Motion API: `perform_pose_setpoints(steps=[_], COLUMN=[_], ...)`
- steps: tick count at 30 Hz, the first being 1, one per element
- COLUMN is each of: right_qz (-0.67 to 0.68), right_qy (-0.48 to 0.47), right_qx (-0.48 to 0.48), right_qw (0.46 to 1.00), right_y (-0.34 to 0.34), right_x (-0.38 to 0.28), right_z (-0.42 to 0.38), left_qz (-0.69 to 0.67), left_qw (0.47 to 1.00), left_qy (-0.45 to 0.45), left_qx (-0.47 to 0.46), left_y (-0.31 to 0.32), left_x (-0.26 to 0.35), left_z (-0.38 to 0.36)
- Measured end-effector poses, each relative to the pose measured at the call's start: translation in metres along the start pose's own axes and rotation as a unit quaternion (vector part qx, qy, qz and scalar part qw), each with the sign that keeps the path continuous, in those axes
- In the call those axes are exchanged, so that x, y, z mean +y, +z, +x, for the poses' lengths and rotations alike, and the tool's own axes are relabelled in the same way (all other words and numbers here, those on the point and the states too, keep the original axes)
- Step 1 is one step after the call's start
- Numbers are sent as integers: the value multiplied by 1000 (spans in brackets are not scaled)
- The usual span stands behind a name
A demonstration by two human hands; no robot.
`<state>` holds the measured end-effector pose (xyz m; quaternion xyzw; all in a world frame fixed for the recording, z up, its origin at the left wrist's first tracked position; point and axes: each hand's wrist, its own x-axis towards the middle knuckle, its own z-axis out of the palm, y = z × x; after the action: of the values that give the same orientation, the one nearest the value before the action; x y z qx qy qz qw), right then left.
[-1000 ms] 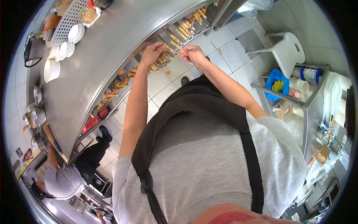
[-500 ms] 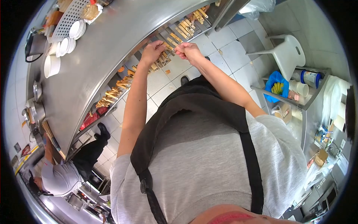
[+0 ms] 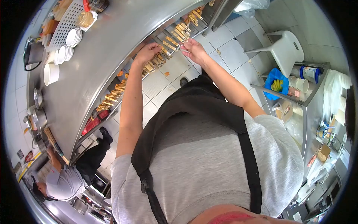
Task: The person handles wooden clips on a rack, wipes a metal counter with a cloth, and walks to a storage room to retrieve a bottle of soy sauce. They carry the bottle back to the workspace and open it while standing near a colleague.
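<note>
A long row of narrow pieces with wooden handles and metal ends [image 3: 182,33] lies along a rack below the steel counter's edge; their exact kind is not clear. My left hand [image 3: 148,53] reaches to the inner side of the row, its fingers curled and fingertips close to several handles. At the outer side, my right hand [image 3: 194,51] is closed in a pinch beside the metal ends. What either hand holds, if anything, is too small to make out. More such pieces [image 3: 114,93] lie further down the row.
The steel counter [image 3: 108,48] carries stacked white dishes [image 3: 65,54], a white tub [image 3: 51,74] and a perforated tray [image 3: 67,28]. A white chair [image 3: 284,50] stands to the right, beside a steel shelf unit [image 3: 307,106]. A co-worker [image 3: 67,183] is at the lower left.
My hands have moved slightly apart: the right one rightward along the metal ends, the left one a little leftward. The co-worker's arm has shifted.
</note>
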<state>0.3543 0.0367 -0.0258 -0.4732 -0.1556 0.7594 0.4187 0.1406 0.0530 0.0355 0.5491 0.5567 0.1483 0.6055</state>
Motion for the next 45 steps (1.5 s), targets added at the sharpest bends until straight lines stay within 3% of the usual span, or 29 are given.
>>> perform_pose_setpoints(steps=[1,4,6,9,19,29,31,41,45], right_qz=[65,90,87,83,50,71,93,69,145], right_qy=[-22,-22,-24,-36,-87,-45,-34,-25,-27], right_qx=[-16,-50,-43,-34,-2,40,-5,-51,-68], right_qw=[998,994,995,995,995,996,995,996,987], right_y=[2,1,0,3,11,5,1,-6,-15], right_x=[-2,-8,-7,-8,-6,-5,-7,-16,-30], right_z=[2,6,10,9,4,6,12,8,16], left_qz=[2,98,10,-61,-9,-18,-10,-56,-62], left_qw=[1000,995,998,997,998,999,999,996,996], left_qy=[0,-2,24,41,60,48,37,58,47], left_qx=[-3,2,49,10,22,10,9,-29,-38], left_y=[0,4,17,18,23,22,22,16,14], left_x=[4,17,26,24,19,21,23,7,9], left_z=[4,11,9,19,29,27,25,36,36])
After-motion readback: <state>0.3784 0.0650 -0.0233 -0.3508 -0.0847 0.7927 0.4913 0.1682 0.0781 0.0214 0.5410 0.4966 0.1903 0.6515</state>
